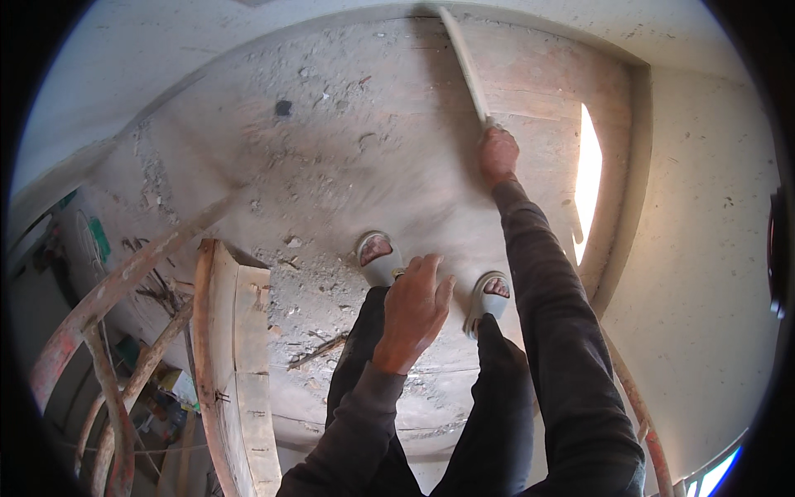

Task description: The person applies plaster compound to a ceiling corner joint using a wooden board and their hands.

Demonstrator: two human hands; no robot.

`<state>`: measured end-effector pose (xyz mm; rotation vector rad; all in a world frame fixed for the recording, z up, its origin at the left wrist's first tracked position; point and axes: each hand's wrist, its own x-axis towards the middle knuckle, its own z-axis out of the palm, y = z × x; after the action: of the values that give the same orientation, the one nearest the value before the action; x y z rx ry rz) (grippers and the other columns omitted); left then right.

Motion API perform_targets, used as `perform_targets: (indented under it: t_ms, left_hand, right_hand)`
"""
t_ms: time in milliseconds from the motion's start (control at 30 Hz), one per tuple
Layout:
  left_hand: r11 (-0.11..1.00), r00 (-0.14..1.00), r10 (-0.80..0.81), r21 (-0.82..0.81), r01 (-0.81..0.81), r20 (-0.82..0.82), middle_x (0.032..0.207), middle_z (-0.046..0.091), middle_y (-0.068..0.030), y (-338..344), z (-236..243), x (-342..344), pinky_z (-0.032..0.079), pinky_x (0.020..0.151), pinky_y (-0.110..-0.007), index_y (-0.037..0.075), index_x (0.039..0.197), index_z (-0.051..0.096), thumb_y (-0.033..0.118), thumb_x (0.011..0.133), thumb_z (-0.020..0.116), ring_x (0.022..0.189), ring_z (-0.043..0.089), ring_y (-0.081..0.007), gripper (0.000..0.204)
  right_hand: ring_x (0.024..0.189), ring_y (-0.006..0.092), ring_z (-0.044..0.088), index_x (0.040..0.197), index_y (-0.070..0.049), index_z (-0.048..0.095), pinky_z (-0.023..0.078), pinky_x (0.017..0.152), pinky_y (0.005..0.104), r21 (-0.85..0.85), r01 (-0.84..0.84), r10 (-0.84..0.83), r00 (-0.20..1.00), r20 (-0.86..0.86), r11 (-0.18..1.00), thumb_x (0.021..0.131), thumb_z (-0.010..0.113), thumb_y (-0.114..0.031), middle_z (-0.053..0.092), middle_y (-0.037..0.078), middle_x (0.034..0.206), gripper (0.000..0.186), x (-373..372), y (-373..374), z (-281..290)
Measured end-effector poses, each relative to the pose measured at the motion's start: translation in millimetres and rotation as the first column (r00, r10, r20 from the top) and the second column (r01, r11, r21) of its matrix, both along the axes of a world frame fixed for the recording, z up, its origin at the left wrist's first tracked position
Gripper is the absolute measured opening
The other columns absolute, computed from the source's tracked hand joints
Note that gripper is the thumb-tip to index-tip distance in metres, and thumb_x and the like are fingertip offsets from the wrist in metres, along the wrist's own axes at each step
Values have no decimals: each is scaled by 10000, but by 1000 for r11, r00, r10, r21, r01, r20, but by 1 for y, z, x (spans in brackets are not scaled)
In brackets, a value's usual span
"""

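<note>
My right hand reaches far forward over the dusty floor, closed round the near end of a long, pale, narrow strip. The strip runs away from me to the foot of the far wall; its exact kind I cannot make out. My left hand hangs in front of my left leg, holding nothing, with loosely bent fingers and the thumb apart. Grey rubble and dust lie mostly over the left half of the floor, while barer reddish patches show at the right.
At the left stand a wooden beam with bent nails and rough poles. A stick lies near my sandalled left foot. A dark lump rests among the debris. A pale wall bounds the right, beside a bright sunlit patch.
</note>
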<state>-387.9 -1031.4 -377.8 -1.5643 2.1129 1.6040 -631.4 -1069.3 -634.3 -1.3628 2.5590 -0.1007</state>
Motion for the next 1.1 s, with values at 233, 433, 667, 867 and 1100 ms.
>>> perform_targets:
  t_ms: [233, 433, 667, 867, 1100]
  left_hand:
    - [1000, 1000, 28, 12, -27, -12, 1086, 636, -223, 3, -4, 2, 524, 821, -423, -18, 1169, 568, 178, 906, 624, 986, 656, -362, 333]
    - [998, 998, 55, 35, -55, 1, 1083, 640, -223, 1, -1, 1, 518, 812, -416, -14, 1169, 573, 197, 909, 621, 966, 661, -355, 339]
    - [991, 998, -62, 116, 61, 0, 921, 658, -177, 6, 0, 13, 490, 758, -436, 1, 1122, 587, 237, 910, 619, 853, 646, -341, 319]
    - [987, 991, -123, 95, 128, -54, 849, 629, -159, 13, -4, 10, 466, 750, -449, 13, 1089, 581, 241, 914, 607, 792, 619, -347, 290]
    - [984, 991, -130, 118, 134, -37, 886, 634, -168, 12, -4, 15, 467, 759, -445, 5, 1081, 583, 242, 906, 611, 809, 622, -344, 295]
  right_hand:
    - [805, 386, 670, 1008, -4, 654, 534, 759, 464, -89, 107, -76, 951, 298, 990, 765, 587, -131, 688, 221, 891, 282, 12, -18, 48]
    - [824, 280, 690, 1130, 33, 562, 542, 735, 379, -277, 581, -274, 683, 677, 765, 703, 654, -18, 698, 190, 948, 439, -65, 41, 54]
    - [739, 230, 624, 887, 69, 634, 518, 696, 347, -217, 738, -319, 512, 798, 639, 711, 651, -93, 652, 111, 812, 239, -102, 19, 34]
    - [677, 223, 632, 839, 79, 651, 529, 623, 356, -247, 488, -140, 628, 766, 837, 729, 658, -44, 665, 120, 824, 165, -26, -34, 6]
    - [764, 270, 658, 1014, 94, 603, 527, 711, 361, -3, 469, -139, 268, 953, 883, 688, 660, -24, 679, 178, 902, 352, 46, -61, 69]
